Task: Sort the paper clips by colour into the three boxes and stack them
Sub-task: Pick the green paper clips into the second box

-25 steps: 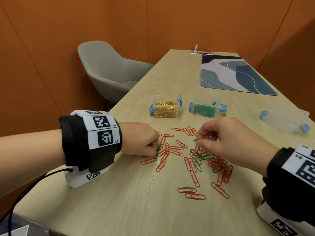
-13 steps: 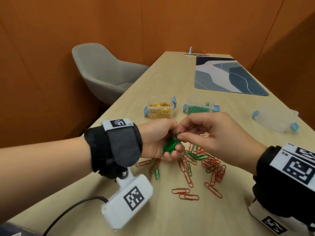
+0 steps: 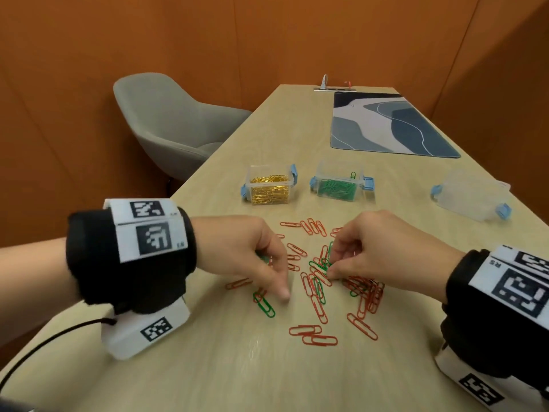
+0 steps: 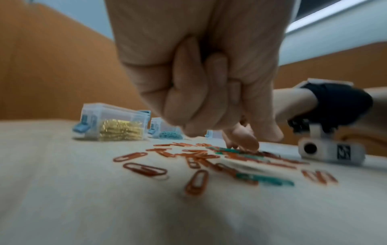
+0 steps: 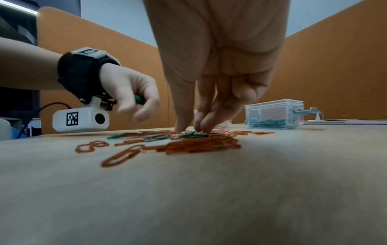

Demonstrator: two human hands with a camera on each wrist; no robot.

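Red and green paper clips (image 3: 323, 281) lie scattered on the wooden table (image 3: 208, 367). My left hand (image 3: 274, 278) is curled round a small bundle of green clips (image 5: 138, 99), its thumb tip down on the table beside a loose green clip (image 3: 264, 306). My right hand (image 3: 329, 270) reaches into the pile, thumb and fingertips (image 5: 206, 126) pinching a green clip (image 5: 189, 134). Further back stand a box of gold clips (image 3: 269, 185), a box of green clips (image 3: 338, 185) and an empty clear box (image 3: 472, 197).
A blue-grey patterned mat (image 3: 386, 123) lies at the far end of the table. A grey chair (image 3: 175, 126) stands by the table's left edge. Orange walls close the room in. A cable (image 3: 44, 343) trails from my left wrist camera.
Half a second ago my hands met above the table, the right feeding a green clip into the left's bundle. Both have since dropped back to the pile, apart.
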